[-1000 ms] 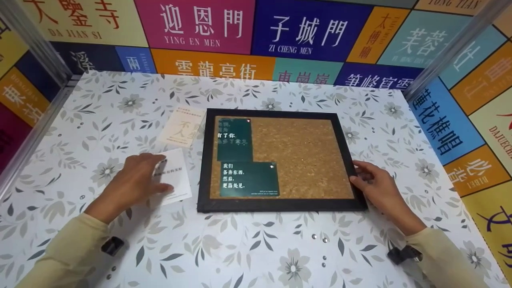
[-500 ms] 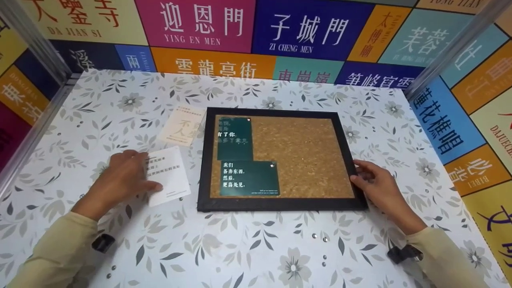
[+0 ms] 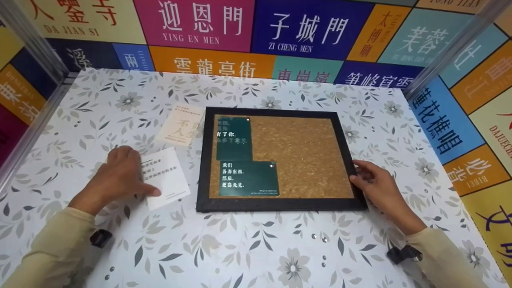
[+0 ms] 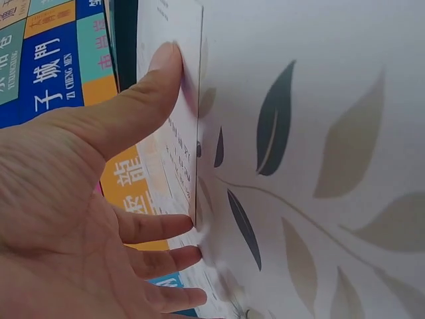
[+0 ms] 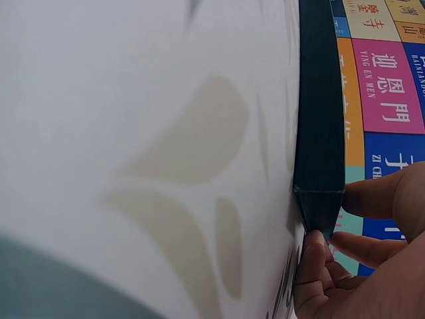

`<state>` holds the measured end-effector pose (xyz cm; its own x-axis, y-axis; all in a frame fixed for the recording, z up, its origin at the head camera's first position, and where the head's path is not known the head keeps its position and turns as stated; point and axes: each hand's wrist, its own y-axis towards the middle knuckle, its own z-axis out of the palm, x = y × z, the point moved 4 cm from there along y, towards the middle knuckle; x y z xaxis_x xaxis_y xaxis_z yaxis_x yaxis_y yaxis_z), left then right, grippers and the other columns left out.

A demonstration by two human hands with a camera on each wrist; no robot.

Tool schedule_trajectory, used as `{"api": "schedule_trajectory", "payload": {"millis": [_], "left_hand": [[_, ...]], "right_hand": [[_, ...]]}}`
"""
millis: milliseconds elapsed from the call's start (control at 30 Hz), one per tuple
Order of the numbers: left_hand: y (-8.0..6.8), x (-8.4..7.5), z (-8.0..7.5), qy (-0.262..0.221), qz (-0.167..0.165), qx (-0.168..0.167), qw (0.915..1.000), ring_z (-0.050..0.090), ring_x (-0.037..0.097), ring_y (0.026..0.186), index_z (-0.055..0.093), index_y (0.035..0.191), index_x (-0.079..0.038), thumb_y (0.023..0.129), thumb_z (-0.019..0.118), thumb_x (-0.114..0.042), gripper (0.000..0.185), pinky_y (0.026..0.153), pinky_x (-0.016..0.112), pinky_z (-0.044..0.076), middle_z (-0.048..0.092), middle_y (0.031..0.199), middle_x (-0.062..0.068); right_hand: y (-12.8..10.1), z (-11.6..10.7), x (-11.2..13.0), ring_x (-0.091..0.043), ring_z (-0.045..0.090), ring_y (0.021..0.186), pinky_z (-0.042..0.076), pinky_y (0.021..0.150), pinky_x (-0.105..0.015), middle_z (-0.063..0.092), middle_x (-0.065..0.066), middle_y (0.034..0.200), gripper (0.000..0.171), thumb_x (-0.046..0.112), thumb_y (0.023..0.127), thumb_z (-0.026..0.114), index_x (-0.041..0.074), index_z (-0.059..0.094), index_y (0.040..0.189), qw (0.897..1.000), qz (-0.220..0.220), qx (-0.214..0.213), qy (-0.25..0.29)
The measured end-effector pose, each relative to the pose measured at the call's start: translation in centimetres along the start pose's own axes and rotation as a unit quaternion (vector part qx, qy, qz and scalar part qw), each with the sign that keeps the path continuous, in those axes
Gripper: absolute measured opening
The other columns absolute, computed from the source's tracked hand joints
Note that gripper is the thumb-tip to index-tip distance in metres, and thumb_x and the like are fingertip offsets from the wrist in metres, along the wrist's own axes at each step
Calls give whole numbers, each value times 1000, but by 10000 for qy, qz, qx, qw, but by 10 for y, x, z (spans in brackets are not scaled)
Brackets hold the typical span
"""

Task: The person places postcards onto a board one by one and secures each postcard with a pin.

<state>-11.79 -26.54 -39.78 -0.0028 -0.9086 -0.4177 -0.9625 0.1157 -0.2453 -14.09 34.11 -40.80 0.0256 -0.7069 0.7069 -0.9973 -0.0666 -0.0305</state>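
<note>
In the head view my left hand (image 3: pixel 116 176) lies over the left edge of a white printed card (image 3: pixel 168 176). The left wrist view shows the thumb (image 4: pixel 166 63) against the card's face and the fingers fairly straight at its edge. My right hand (image 3: pixel 372 182) grips the right side of a black-framed cork board (image 3: pixel 304 156), thumb and fingers around the rim. On the board's left half are two dark green cards, an upper one (image 3: pixel 234 150) and a lower one (image 3: pixel 260 180), each with a small pin at its top right corner.
Left of the board's upper corner lies a cream card (image 3: pixel 182 126). Two small shiny pins (image 3: pixel 319 238) lie in front of the board on the floral tabletop (image 3: pixel 224 256). Walls with coloured lettered panels (image 3: pixel 200 28) stand around the table.
My left hand has slid left across the white card, uncovering more of its print. The card has tilted slightly. My right hand and the cork board have stayed in place.
</note>
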Motion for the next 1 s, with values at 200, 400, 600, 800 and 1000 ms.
{"api": "schedule_trajectory", "payload": {"millis": [200,400,600,800,1000], "left_hand": [[-1,3,1,-166,-146,-62,9997,36,58,123,33,140,26,75,103,-37,115,105,74,40,30,147,49],[-2,3,1,-637,-505,-327,9961,42,48,106,34,136,11,73,105,-30,103,85,60,47,42,127,36],[0,1,1,-1542,-643,-630,9839,64,47,100,21,154,14,84,96,-8,105,84,55,55,60,119,41],[1,4,0,-1934,-645,-880,9750,68,31,80,15,161,11,90,88,-1,102,64,35,53,69,107,33],[1,7,1,-3168,-649,-830,9426,73,14,78,12,165,2,98,80,-1,95,63,29,60,57,123,25]], "right_hand": [[0,0,0,-2,62,95,51,77,-16,71,-25,122,50,6,106,72,-6,59,153,10000,-21,3,-3],[0,-1,0,-2,62,97,50,78,-16,71,-25,125,51,8,107,72,-5,58,154,10000,-3,13,-23],[0,-1,-1,-4,62,96,50,78,-15,70,-25,124,50,7,106,72,-6,59,153,10000,3,-20,31],[0,-1,-1,-1,61,95,50,74,-17,70,-26,126,51,8,107,72,-6,57,155,10000,0,37,9],[0,-1,-1,0,61,95,52,74,-18,70,-27,126,51,8,108,71,-7,57,155,10000,9,51,-11]]}}
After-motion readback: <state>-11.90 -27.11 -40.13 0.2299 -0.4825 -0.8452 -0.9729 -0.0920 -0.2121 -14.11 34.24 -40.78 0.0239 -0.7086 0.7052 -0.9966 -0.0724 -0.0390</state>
